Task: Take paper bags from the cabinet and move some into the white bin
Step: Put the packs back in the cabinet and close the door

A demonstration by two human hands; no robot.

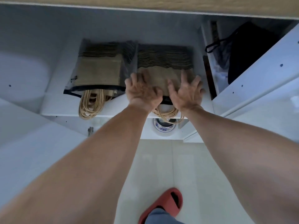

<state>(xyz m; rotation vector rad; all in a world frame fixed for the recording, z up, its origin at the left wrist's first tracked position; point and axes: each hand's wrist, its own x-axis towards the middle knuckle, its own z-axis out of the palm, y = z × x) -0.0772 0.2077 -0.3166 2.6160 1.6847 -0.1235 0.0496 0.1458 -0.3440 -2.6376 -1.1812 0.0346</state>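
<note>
Brown kraft paper bags (163, 62), flat and stacked in ribbed layers, are laid on the white cabinet shelf (113, 109) near its right end, twisted cord handles (166, 114) draped over the front edge. The left hand (143, 89) and right hand (186, 92) are rested on top, fingers (184, 76) spread. No writing can be read.

My white cabinet shelf (113, 109) held two stacks of brown paper bags (100, 73) side by side; twine handles (90, 102) hung over its edge.

Two bag stacks (100, 68) side by side – cabinet shelf (113, 109)
</note>
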